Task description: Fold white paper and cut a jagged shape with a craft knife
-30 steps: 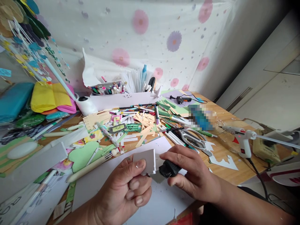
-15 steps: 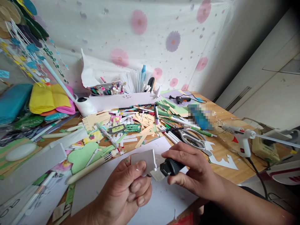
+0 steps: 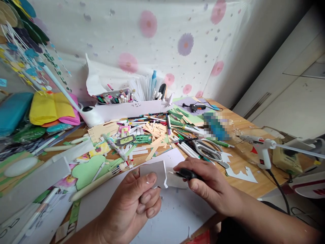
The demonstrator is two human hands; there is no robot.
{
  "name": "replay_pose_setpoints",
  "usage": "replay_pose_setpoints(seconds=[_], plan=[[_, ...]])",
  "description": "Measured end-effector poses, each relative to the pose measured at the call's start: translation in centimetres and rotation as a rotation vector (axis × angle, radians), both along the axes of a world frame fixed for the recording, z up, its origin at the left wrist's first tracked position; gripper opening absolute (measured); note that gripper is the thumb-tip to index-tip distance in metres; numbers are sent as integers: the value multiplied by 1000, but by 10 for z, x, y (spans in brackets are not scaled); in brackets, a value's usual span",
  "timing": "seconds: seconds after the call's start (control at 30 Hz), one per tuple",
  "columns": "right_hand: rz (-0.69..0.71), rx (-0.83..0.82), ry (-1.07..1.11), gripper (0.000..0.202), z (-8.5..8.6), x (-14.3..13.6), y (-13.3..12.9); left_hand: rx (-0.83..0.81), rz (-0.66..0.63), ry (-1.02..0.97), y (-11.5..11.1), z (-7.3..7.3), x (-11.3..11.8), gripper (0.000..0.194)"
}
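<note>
My left hand (image 3: 138, 196) is closed on a small white piece of board (image 3: 153, 172), thumb on its face and fingers curled behind. A narrow strip along the board's right edge is partly cut loose and bends out at the bottom. In my right hand (image 3: 208, 184) is a black utility knife (image 3: 189, 174), gripped between thumb and fingers. Its blade points left, close to the strip, and is seen nearly edge-on. Under both hands lies a large white sheet (image 3: 175, 217) with small specks on it.
Paper strips (image 3: 154, 135), markers and scissors (image 3: 207, 149) crowd the table behind my hands. A white glue gun (image 3: 264, 149) with its cord stands at right. A long box (image 3: 127, 110) of pens is at the back. Green paper shapes (image 3: 88, 169) lie at left.
The knife has turned, so its blade now shows as a thin edge instead of its flat side. The cut strip stands further off the board's edge. My left hand has shifted slightly left.
</note>
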State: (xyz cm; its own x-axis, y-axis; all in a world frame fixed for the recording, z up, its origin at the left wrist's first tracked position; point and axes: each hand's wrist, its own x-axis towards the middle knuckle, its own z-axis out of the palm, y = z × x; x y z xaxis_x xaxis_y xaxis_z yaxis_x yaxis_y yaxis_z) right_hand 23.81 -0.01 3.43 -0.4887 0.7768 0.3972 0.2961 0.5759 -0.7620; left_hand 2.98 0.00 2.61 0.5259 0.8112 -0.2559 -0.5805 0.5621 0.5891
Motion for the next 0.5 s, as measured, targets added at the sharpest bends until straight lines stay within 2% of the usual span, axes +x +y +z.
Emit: replay_pose_setpoints(seconds=[0.5], plan=[[56,13,-69,39,-3,-5,1,10,-38,-2,-1,4,1,25]])
